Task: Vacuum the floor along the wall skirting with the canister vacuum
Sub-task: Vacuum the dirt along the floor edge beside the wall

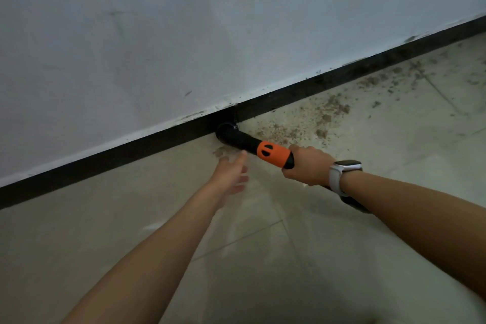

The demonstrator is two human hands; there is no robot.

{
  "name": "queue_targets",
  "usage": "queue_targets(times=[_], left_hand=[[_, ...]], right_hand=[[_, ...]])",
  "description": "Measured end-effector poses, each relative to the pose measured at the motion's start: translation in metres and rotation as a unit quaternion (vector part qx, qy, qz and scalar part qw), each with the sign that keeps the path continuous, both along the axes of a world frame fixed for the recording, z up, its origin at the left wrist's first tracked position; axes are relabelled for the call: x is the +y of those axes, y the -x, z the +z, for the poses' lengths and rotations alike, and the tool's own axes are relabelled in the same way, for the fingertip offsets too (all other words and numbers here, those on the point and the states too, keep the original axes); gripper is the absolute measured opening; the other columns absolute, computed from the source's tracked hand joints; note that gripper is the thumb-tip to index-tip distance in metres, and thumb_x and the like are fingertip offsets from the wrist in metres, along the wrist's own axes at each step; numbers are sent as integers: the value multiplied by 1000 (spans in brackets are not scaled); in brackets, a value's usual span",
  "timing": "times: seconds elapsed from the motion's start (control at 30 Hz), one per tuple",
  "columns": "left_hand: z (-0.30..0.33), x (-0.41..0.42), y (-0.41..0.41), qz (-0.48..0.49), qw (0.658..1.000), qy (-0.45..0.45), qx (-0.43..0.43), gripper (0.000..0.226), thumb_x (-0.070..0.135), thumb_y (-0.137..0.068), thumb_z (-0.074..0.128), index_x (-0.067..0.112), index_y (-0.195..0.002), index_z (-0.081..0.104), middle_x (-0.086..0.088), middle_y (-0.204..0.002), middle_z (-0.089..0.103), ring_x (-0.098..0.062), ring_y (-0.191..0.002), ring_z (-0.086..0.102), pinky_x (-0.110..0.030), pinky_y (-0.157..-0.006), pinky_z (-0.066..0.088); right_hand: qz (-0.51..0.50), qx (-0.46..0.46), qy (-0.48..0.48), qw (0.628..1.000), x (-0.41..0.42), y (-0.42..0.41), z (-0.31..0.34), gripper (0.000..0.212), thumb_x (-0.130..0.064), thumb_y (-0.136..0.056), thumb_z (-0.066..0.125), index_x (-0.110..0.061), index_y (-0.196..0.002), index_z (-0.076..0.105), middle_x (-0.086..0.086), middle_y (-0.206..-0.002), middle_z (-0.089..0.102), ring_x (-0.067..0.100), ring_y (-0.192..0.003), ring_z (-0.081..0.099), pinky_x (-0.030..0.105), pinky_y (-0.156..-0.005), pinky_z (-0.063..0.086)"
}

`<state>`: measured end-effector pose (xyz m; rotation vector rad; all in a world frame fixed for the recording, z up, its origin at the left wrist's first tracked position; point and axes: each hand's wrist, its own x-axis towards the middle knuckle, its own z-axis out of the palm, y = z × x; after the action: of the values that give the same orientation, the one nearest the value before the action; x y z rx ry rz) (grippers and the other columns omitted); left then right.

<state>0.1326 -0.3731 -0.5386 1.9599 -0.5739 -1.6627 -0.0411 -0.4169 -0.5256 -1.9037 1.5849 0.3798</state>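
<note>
A black vacuum wand (236,138) with an orange collar (273,154) points at the black skirting (131,155) where wall meets floor; its tip sits against the skirting. My right hand (307,166), with a white watch on the wrist, grips the wand just behind the orange collar. My left hand (231,173) hovers beside the wand with fingers stretched toward it, slightly blurred, holding nothing. Brown dirt (328,113) lies scattered on the tiles to the right of the tip, along the skirting. The canister is out of view.
A pale wall (210,34) fills the upper frame. Beige floor tiles (263,258) with faint grout lines spread below. A small patch of dust (221,151) lies just left of the wand tip.
</note>
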Motion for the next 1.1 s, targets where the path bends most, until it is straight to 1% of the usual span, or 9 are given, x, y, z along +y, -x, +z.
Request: queue_targets(times=[0.1, 0.23, 0.4, 0.5, 0.6, 0.7, 0.83, 0.97, 1.1], left_hand=[[0, -29, 51, 26, 1000, 1, 15, 53, 38, -96, 51, 13, -140, 34, -8, -128, 52, -23, -99, 56, -37, -87, 48], [-12, -59, 95, 102, 994, -20, -18, 66, 29, -95, 54, 6, -146, 20, -14, -134, 47, -29, -113, 54, -34, -76, 48], [-22, -68, 113, 143, 985, -33, -91, 71, 30, -93, 52, 5, -148, 15, -14, -136, 45, -33, -115, 51, -36, -72, 49], [-19, -66, 120, 158, 984, -16, -75, 71, 26, -93, 55, 7, -148, 15, -15, -137, 45, -33, -116, 51, -37, -73, 49], [-16, -68, 132, 148, 987, -8, -66, 60, 24, -95, 52, 7, -144, 23, -16, -134, 46, -30, -111, 52, -35, -75, 48], [-12, -72, 142, 132, 990, 4, -53, 31, 24, -97, 50, 9, -120, 36, -15, -126, 47, -25, -103, 50, -33, -80, 48], [-11, -79, 156, 113, 992, 13, -51, 52, 28, -96, 53, 5, -137, 32, -15, -130, 46, -25, -105, 50, -33, -77, 48], [-13, -87, 175, 87, 995, 22, -34, 56, 28, -96, 53, 5, -140, 27, -15, -130, 47, -23, -100, 50, -32, -73, 48], [-13, -95, 196, 54, 998, 27, -16, 67, 31, -95, 53, 6, -146, 16, -14, -133, 44, -27, -109, 52, -32, -74, 49]], right_hand=[[16, -24, 7, 1000, -3, 18, -9, 19, -31, -89, 54, -18, -98, 43, 2, -72, 53, 20, -56, 51, 27, -51, 42], [46, -55, 44, 996, -3, 41, -19, 23, -34, -92, 53, -17, -104, 44, -1, -73, 47, 22, -65, 48, 27, -53, 37], [67, -68, 67, 993, 6, 82, -27, 34, -41, -93, 51, -14, -114, 45, 9, -95, 64, 28, -78, 61, 28, -58, 38], [68, -61, 88, 992, 8, 98, -27, 31, -38, -94, 48, -13, -111, 45, 9, -96, 65, 26, -69, 55, 29, -59, 38], [63, -52, 102, 991, 3, 105, -27, 31, -38, -94, 48, -13, -111, 45, 8, -94, 64, 26, -68, 53, 28, -59, 38], [52, -48, 108, 992, -2, 117, -29, 31, -39, -94, 48, -14, -112, 45, 8, -93, 64, 26, -69, 54, 28, -59, 37], [33, -44, 110, 992, -5, 132, -25, 33, -39, -93, 50, -13, -113, 45, 10, -96, 64, 27, -71, 54, 30, -60, 37], [-5, -33, 112, 993, -4, 148, -22, 31, -39, -93, 50, -13, -110, 45, 9, -94, 64, 23, -67, 49, 29, -60, 36], [-43, -11, 123, 991, -4, 167, -21, 30, -39, -92, 51, -14, -107, 44, 9, -93, 64, 31, -78, 61, 29, -60, 36]])
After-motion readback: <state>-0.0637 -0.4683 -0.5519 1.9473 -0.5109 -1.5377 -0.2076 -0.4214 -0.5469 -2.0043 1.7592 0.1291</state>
